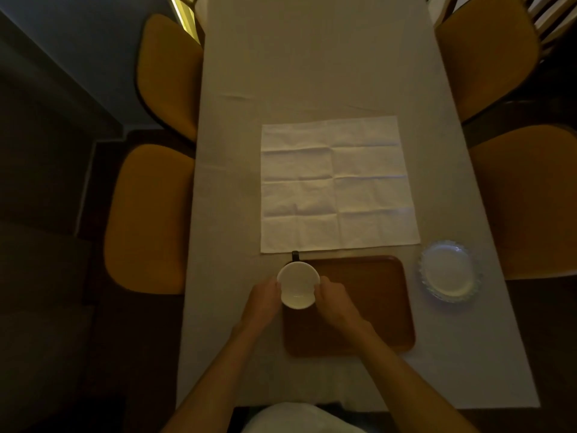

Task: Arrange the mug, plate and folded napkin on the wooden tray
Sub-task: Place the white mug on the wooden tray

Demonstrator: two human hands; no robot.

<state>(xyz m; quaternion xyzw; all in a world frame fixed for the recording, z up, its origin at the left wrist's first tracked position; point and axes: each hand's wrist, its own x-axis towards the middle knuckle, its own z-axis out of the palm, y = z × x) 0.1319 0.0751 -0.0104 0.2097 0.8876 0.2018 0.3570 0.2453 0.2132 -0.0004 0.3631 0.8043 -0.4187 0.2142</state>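
Observation:
A mug, white inside with a dark handle pointing away from me, is at the far left corner of the wooden tray. My left hand holds its left side and my right hand holds its right side. Whether the mug rests on the tray or hangs just above it I cannot tell. A white napkin lies fully unfolded and flat on the table beyond the tray. A clear glass plate with a scalloped rim sits on the tablecloth to the right of the tray.
The long table has a pale cloth. Yellow-cushioned chairs stand along both sides: two chairs on the left and two chairs on the right. The room is dim.

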